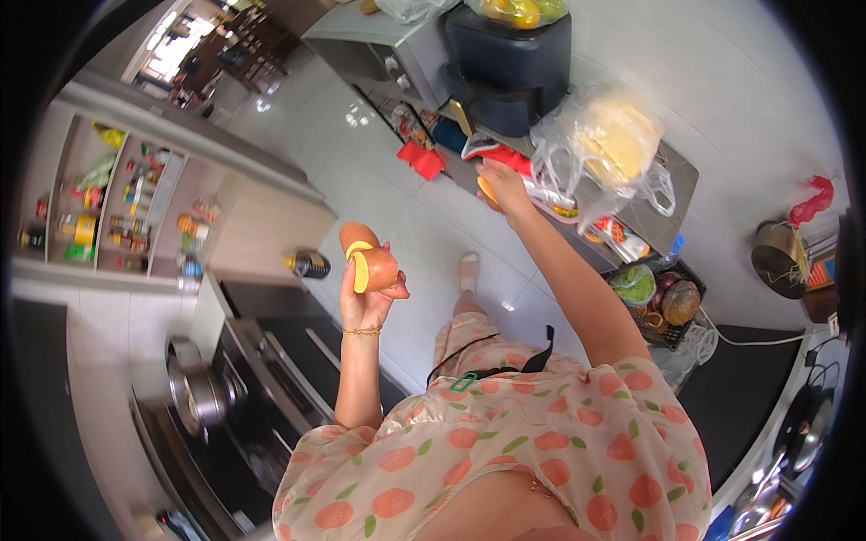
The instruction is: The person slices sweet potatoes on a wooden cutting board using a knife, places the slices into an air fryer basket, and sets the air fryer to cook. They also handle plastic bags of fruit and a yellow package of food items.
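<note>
My left hand (371,291) is raised in front of me, closed around pieces of an orange-skinned root vegetable (379,269) with yellow cut faces, perhaps sweet potato. Two of the pieces rest against each other at a slant. My right hand (500,186) is stretched forward at the edge of a low shelf unit, its fingers around another orange-yellow piece (486,192). Just beyond it lies a red and white packet (504,155). A clear plastic bag with pale yellow contents (616,142) sits on the unit, right of that hand.
A dark air fryer (507,67) stands beside a grey cabinet. A steel pot (196,389) is on the stove at left. Bottles fill the wall shelves (111,196). A black basket (700,284) with vegetables stands at right. Tiled floor (406,203) lies between the counters.
</note>
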Demonstrator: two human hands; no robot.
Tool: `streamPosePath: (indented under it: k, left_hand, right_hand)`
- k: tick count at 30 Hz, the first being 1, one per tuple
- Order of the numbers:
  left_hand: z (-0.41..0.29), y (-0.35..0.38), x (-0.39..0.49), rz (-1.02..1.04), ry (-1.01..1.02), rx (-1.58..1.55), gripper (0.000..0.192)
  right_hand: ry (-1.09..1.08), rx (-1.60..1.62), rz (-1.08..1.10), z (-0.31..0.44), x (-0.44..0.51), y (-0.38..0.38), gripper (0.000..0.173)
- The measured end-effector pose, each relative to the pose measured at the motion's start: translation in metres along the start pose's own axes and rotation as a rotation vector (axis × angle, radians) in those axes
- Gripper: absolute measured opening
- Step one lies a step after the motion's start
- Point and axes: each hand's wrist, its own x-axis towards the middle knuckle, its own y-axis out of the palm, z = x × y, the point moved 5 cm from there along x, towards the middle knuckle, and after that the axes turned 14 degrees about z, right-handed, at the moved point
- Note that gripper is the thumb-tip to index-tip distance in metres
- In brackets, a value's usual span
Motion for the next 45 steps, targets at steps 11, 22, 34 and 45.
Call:
streamPosePath:
  k: [11, 22, 34, 45]
  left_hand:
    - [-0.090, -0.056, 0.259, 0.274, -0.444, 0.072, 0.067]
    - [-0.039, -0.029, 0.332, 0.414, -0.852, 0.197, 0.063]
    - [0.043, 0.032, 0.449, 0.547, -0.684, 1.228, 0.078]
    - [0.022, -0.054, 0.373, 0.296, -0.200, 1.447, 0.047]
  right_hand:
    - [0.096, 0.180, -0.406, 0.029, 0.176, 0.026, 0.046]
    - [-0.080, -0.041, -0.436, -0.033, 0.128, 0.066, 0.042]
    - [-0.089, 0.052, -0.397, -0.042, 0.132, 0.075, 0.039]
    - [-0.112, 0.044, -0.399, -0.036, 0.125, 0.074, 0.042]
